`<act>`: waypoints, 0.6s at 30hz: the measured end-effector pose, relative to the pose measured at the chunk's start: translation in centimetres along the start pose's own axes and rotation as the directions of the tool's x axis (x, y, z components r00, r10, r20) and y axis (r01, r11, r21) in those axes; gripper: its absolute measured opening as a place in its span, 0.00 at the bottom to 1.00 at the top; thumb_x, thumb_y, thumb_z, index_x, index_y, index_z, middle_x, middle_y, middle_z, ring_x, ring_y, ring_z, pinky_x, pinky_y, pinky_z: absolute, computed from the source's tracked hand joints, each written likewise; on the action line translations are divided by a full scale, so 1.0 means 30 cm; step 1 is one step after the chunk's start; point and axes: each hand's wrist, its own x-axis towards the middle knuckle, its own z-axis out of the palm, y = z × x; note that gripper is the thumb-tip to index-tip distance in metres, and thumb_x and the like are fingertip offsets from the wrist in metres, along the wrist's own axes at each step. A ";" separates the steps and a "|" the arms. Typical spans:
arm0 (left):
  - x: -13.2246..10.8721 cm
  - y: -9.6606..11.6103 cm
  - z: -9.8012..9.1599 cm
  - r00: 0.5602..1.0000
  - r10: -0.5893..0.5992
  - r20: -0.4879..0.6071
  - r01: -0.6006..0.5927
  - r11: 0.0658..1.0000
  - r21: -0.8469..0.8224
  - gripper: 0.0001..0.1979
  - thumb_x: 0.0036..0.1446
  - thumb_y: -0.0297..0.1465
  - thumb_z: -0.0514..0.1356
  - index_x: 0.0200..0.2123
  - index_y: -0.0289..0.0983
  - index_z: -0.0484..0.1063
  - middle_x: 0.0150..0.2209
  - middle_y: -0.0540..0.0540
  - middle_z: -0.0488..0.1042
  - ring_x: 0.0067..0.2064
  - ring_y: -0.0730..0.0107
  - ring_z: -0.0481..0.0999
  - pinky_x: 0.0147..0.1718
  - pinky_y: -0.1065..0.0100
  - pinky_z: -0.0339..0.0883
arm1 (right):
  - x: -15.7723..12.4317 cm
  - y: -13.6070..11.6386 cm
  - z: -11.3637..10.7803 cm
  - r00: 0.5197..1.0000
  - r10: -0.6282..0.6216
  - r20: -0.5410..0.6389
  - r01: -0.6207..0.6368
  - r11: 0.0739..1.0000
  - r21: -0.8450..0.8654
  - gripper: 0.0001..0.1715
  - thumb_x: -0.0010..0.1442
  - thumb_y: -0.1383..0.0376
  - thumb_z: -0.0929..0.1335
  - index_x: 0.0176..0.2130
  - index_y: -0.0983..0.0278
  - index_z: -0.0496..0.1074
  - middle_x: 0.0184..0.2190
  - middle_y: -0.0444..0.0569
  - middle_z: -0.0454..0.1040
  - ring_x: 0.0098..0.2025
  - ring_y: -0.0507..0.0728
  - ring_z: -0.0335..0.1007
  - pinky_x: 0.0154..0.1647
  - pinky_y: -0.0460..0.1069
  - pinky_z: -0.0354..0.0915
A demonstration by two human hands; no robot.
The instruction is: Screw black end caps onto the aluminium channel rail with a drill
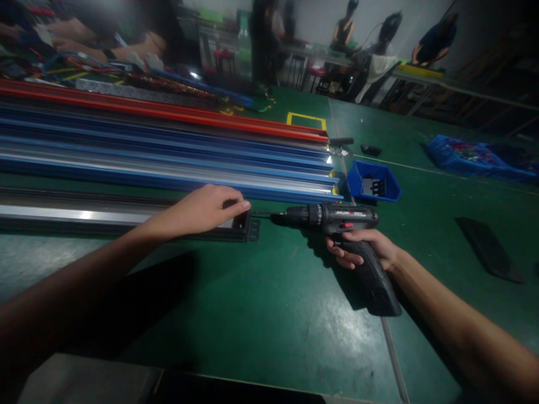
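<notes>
My right hand [365, 248] is closed round the grip of a black cordless drill [337, 217] that lies level, its bit pointing left at the end of a long black and silver rail [105, 216]. A black end cap [248, 227] sits on that rail end. My left hand [206, 209] rests on top of the rail end, fingers curled over it and pressing it down beside the drill bit.
Behind the rail lies a stack of long blue, silver and red profiles [168, 151]. A small blue bin [374, 182] with a metal part stands right of the stack. A flat black piece [488, 249] lies at right, a blue tray [467, 152] further back. Other people sit at far tables.
</notes>
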 end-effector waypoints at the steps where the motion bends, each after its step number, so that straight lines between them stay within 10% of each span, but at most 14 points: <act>1: 0.000 -0.001 0.000 1.000 0.000 0.000 0.000 1.000 0.003 0.28 0.71 0.54 0.50 0.42 0.40 0.81 0.42 0.45 0.83 0.42 0.62 0.79 0.41 0.65 0.66 | 0.000 0.000 0.001 1.000 -0.001 -0.001 0.001 1.000 -0.002 0.15 0.65 0.63 0.74 0.45 0.75 0.78 0.32 0.51 0.75 0.20 0.45 0.62 0.28 0.44 0.71; 18: 0.001 -0.004 0.002 1.000 0.011 -0.001 -0.011 1.000 0.000 0.28 0.71 0.54 0.50 0.41 0.40 0.81 0.41 0.46 0.83 0.41 0.62 0.79 0.41 0.65 0.66 | 0.001 0.000 0.001 1.000 -0.003 -0.007 0.003 1.000 0.001 0.15 0.65 0.64 0.73 0.45 0.75 0.78 0.32 0.51 0.75 0.20 0.46 0.61 0.27 0.46 0.70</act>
